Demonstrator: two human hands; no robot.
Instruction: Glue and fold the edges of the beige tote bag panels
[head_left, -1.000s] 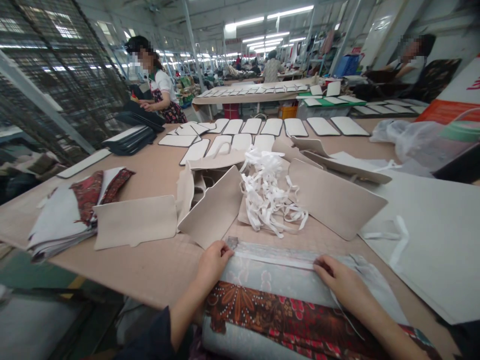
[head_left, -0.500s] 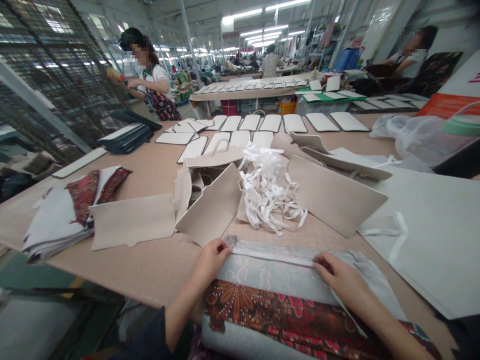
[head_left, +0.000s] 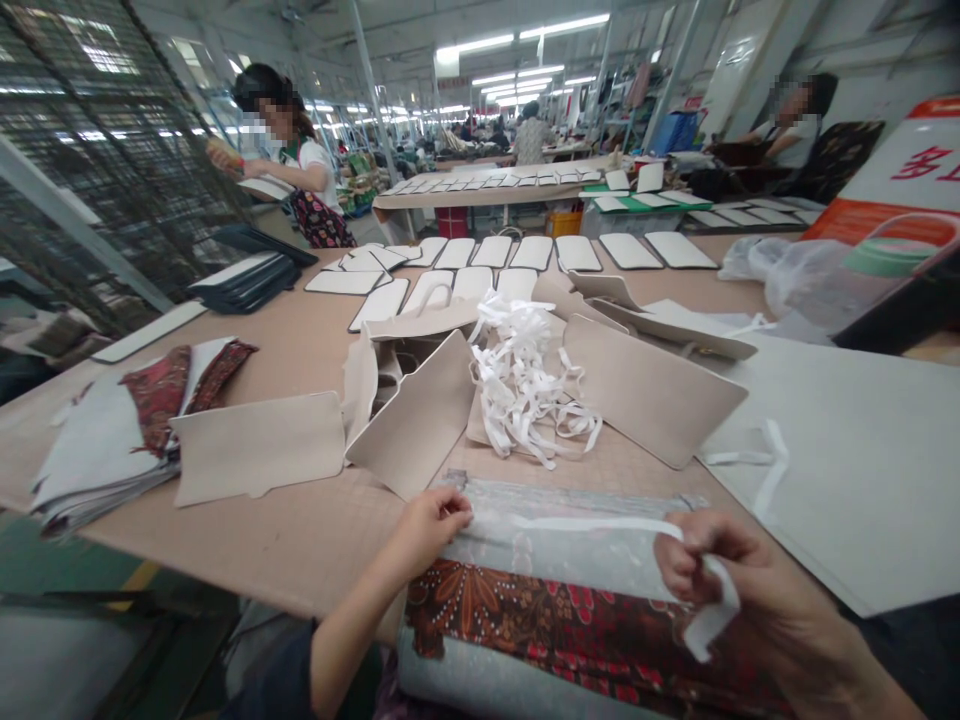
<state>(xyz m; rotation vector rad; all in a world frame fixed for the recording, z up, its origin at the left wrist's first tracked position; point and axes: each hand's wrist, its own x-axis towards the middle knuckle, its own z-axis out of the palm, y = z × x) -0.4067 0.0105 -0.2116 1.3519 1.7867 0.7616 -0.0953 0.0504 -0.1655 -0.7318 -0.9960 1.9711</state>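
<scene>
My left hand [head_left: 429,522] is closed in a pinch on the left end of a white strip [head_left: 592,524] that runs across a pale patterned fabric panel [head_left: 555,550]. My right hand [head_left: 720,575] is closed on the strip's right end, lifted off the panel, with the loose tail curling below my fingers. A red and brown floral fabric [head_left: 555,625] lies over the panel's near part, at the table's front edge. A tangle of white strips [head_left: 525,385] lies just beyond the panel.
Beige stiff panels [head_left: 255,445] [head_left: 645,385] lie around the tangle on the tan table [head_left: 300,540]. A fabric stack [head_left: 112,430] sits at the left, a white sheet [head_left: 862,450] at the right. A person [head_left: 292,160] stands at the far left, others farther back.
My right hand has lifted the strip's right end off the panel and pulled it toward me. My left hand has stayed at the left end. The person at the far left has raised an arm.
</scene>
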